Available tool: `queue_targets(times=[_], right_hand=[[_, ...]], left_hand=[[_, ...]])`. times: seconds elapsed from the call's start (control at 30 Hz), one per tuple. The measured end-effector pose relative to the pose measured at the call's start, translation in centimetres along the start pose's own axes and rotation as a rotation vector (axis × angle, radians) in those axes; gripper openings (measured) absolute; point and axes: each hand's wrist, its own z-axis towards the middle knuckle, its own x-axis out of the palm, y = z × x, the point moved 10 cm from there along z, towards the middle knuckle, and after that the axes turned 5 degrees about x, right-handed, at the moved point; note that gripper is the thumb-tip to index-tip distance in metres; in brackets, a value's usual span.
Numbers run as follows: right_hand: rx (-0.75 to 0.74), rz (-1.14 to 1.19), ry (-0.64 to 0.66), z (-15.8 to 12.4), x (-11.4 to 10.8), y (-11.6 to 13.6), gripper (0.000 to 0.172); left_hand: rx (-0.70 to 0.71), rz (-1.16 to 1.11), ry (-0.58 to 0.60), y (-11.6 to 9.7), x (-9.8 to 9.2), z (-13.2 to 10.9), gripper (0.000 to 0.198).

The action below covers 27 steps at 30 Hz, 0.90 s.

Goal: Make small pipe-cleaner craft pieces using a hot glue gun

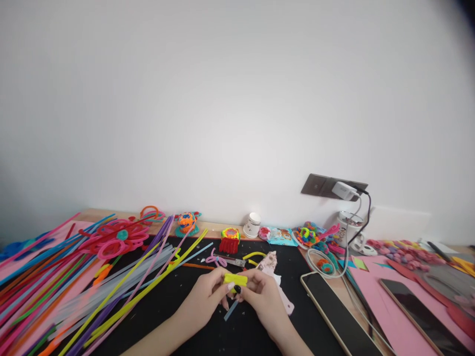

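Observation:
A small yellow bundle of pipe cleaner [236, 280] is held between both hands above the black mat [156, 321]. My left hand [208, 295] pinches its left end between thumb and fingers. At the other end, my right hand [262, 292] is closed on it in the same way, a dark nail showing on the thumb. Just below the fingers lies a pale translucent strip [230, 312]. Behind the hands, a purple pipe cleaner loop shape [215, 258] lies beside a metal tool [235, 261]. A pale pink object [285, 299] is partly hidden by my right hand.
Many coloured pipe cleaners [122, 296] spread across the left. Pipe cleaner figures [230, 239] and a white cup [252, 225] line the wall. To the right lie two phones [336, 309], a white cable [347, 247], a mug [349, 230] and pink sheets [382, 301].

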Motion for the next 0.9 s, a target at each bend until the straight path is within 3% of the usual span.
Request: queue_targets(times=[0.33,0.57,0.9], right_hand=[[0.020,-0.015,0.017,0.2,0.1,-0.2,0.028],[0.026,0.037,0.004,0.2,-0.1,0.0,0.032],[0.021,0.047,0.022,0.5,-0.2,-0.6,0.035]], left_hand=[[-0.004,-0.033,-0.011,0.1,-0.1,0.1,0.024],[-0.068,-0.190,0.000,1.2,0.5,0.0,0.048],[-0.034,-0.139,-0.039,1.3,-0.2,0.0,0.035]])
